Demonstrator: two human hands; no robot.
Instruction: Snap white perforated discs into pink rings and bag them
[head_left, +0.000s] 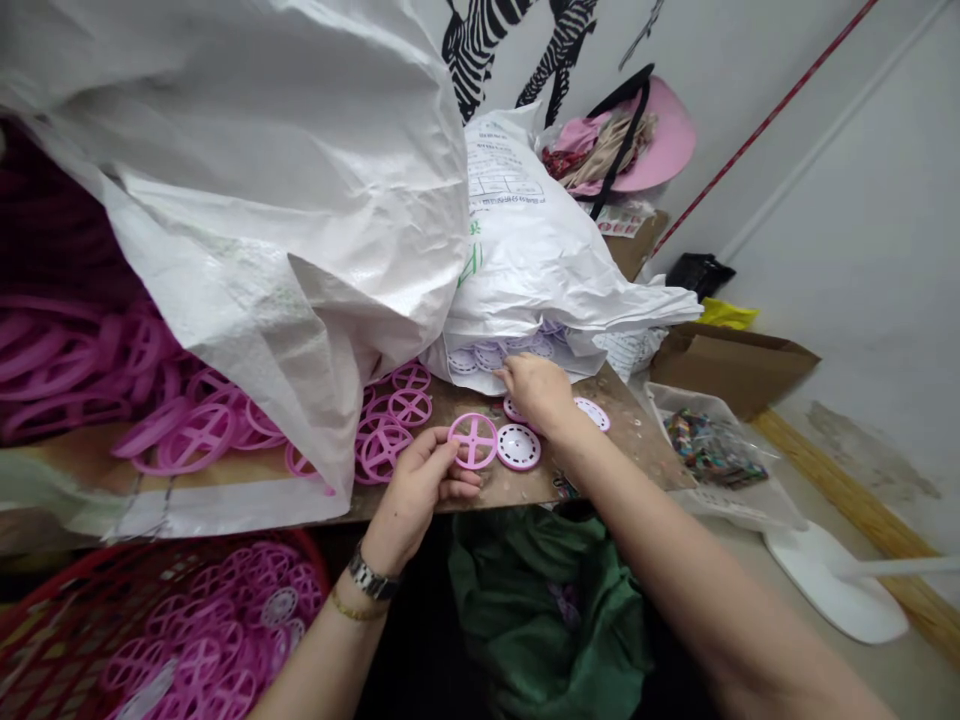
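Observation:
My left hand point(431, 468) pinches a pink plastic ring with cross-shaped spokes point(475, 441) between thumb and fingers, just above the front edge of the table. At the mouth of a white woven bag point(525, 250), my right hand point(538, 393) has its fingers curled beside white slotted discs point(491, 356); what they grip, if anything, is hidden. Right of the held ring lies a white disc with a pink rim point(518, 447). A similar disc point(593, 413) lies beyond my right wrist, and another is partly covered by that hand. Loose pink rings point(384, 450) are piled left of my left hand.
A large white sack point(300, 200) spills pink rings on the left. Below it stands a red basket point(45, 640) of pink parts. Green cloth point(547, 610) hangs beneath the table edge point(645, 470). To the right are a bin of small coloured pieces point(716, 450) and a cardboard box point(735, 370).

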